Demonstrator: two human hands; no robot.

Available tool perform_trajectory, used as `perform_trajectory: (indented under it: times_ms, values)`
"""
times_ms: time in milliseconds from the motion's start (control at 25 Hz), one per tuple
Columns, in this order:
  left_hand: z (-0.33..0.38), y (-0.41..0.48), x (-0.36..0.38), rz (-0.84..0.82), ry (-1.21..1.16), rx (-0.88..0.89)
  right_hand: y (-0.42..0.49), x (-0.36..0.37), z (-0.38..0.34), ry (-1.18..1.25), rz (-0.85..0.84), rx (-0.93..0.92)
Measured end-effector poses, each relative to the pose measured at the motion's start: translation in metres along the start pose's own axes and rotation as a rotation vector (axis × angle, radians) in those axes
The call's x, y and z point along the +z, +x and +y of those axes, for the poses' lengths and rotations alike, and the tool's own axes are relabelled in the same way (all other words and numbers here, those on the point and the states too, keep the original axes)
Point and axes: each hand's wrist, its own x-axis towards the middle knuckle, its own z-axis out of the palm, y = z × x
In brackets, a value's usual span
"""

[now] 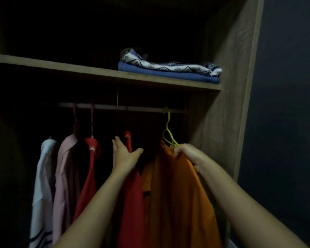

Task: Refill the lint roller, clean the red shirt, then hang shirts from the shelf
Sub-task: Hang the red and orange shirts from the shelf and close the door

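An orange shirt (179, 190) hangs on a yellow hanger (168, 133) hooked over the closet rod (132, 108). My right hand (188, 154) is shut on the shirt's shoulder and the hanger's right arm. My left hand (123, 154) is open, fingers spread, pressed against a red shirt (132, 203) just left of the orange one. Another red shirt (88, 179) hangs further left. On the shelf (79, 68) above lie two folded shirts, a patterned white one (168, 65) on top of a blue one (168, 74).
A pink shirt (66, 176) and a white shirt (43, 185) with dark stripes hang at the left of the rod. The wardrobe's wooden side panel (231, 86) stands close on the right, with a dark wall (284, 122) beyond. The closet interior is dim.
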Motion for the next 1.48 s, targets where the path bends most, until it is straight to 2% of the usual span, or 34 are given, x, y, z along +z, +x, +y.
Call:
perform_trajectory:
  times_ms: [120,240,400,640,720,840,960,1040,1080,1160,1200,1240,1280,1400,1480]
  values:
    - [0.007,0.017,0.024,-0.123,0.068,-0.035,0.027,-0.007,-0.023,0.002,-0.042,-0.041]
    - [0.017,0.012,0.055,-0.172,0.094,-0.037,0.05,-0.008,-0.037,-0.027,-0.053,-0.056]
    - [0.018,0.015,0.066,-0.1,0.018,-0.054,0.081,-0.006,-0.042,-0.061,-0.055,-0.048]
    - [0.016,0.014,0.061,-0.113,0.021,0.003,0.105,0.003,-0.023,-0.14,0.004,0.021]
    - [0.012,0.016,0.057,-0.105,0.017,-0.009,0.106,0.001,-0.02,-0.283,0.036,-0.013]
    - [0.008,0.013,0.056,-0.102,0.055,0.001,0.099,-0.005,-0.009,-0.796,0.182,-0.123]
    - [0.016,0.007,0.061,-0.197,0.139,0.015,0.093,-0.011,0.003,-0.896,0.241,-0.126]
    - [0.021,-0.001,0.058,-0.226,0.173,0.089,0.088,-0.013,0.005,-0.949,0.272,-0.173]
    - [0.02,-0.005,0.05,-0.158,0.194,0.183,0.083,-0.011,0.007,-0.972,0.287,-0.277]
    - [0.012,-0.007,0.022,0.134,0.235,0.414,0.065,0.005,0.009,-0.918,0.318,-0.604]
    - [0.006,-0.004,0.005,0.289,0.277,0.468,0.055,0.017,0.009,-0.845,0.322,-0.729]
    - [-0.001,-0.001,-0.013,0.397,0.331,0.458,0.046,0.03,0.008,-0.796,0.302,-0.777]
    - [-0.008,0.001,-0.029,0.441,0.4,0.401,0.041,0.042,0.007,-0.758,0.252,-0.742]
    - [-0.022,0.001,-0.054,0.359,0.475,0.103,0.037,0.071,0.002,-0.65,0.014,-0.375]
    - [-0.028,-0.003,-0.054,0.319,0.412,-0.056,0.035,0.084,0.005,-0.582,0.012,-0.328]
